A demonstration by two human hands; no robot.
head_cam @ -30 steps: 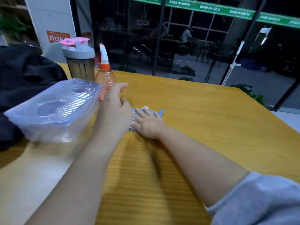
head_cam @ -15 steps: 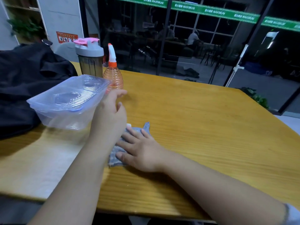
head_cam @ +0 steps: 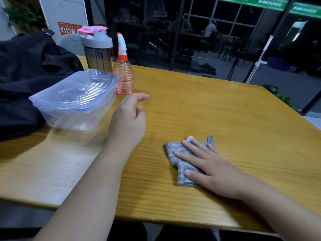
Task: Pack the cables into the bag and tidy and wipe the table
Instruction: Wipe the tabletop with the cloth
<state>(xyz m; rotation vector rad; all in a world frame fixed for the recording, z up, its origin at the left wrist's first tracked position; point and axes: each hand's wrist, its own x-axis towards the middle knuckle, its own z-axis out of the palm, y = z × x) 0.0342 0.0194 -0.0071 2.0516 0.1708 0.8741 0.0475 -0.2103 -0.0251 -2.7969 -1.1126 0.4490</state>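
On the near right of the table (head_cam: 217, 105), the right hand (head_cam: 213, 166) presses flat-fingered on the soft, light grey cloth (head_cam: 175, 152), best steered under a spread palm, while the left hand (head_cam: 127, 122) hovers loose, holding nothing

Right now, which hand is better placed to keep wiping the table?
Right. The right hand lies flat on the grey cloth; the left hand hangs empty near the plastic container.
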